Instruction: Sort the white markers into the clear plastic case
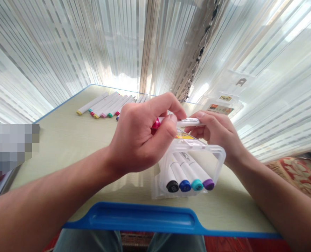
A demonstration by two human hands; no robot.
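Observation:
My left hand (145,133) pinches a white marker (188,122) near its pink-red end. The fingers of my right hand (215,131) close on the marker's other end, so it lies level between both hands. Below it stands a clear plastic case (220,157), open toward me. Several white markers (183,168) lie side by side in the case, their black, blue, turquoise and purple ends facing me. Part of the case is hidden behind my left hand.
More white markers (110,105) with coloured ends lie in a row at the table's far left. The pale table (66,140) has a blue edge with a molded tray (142,215) at the front. Clear packaging (223,101) stands behind my right hand, before striped curtains (105,42).

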